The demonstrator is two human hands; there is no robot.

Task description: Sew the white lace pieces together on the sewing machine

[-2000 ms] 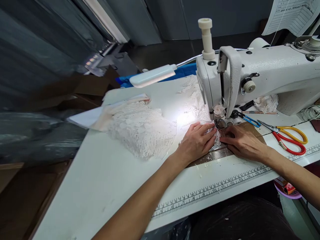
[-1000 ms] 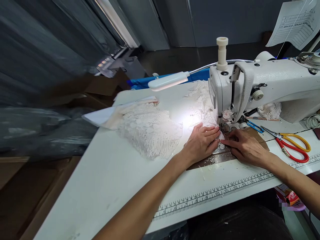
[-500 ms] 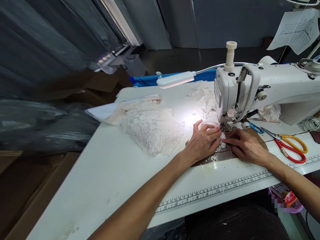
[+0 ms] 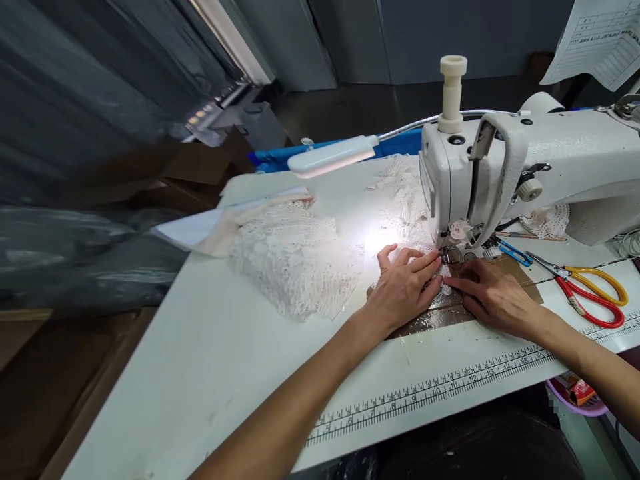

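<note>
At the needle of a white sewing machine [image 4: 565, 150], a strip of white lace [image 4: 445, 288] lies under the presser foot area. My left hand [image 4: 404, 288] rests flat on the lace just left of the needle, fingers spread, fingertips close to the foot. From the right, my right hand [image 4: 493, 293] reaches in with bent fingers, and its extended forefinger and thumb are at the lace edge. The fingertip contact is partly hidden. More lace [image 4: 405, 200] runs back behind my left hand, beside the machine head. A large lace heap [image 4: 300, 260] lies farther left.
Red-and-yellow-handled scissors [image 4: 593, 287] and blue thread snips [image 4: 514, 252] lie right of my right hand. A lamp [image 4: 333, 157] hangs over the table. A printed ruler [image 4: 430, 397] runs along the front edge. Cardboard boxes [image 4: 200, 163] stand left.
The camera view has shifted slightly, so the machine appears a little larger and higher. Both hands keep nearly the same place at the needle, and the lace shows little visible movement.
</note>
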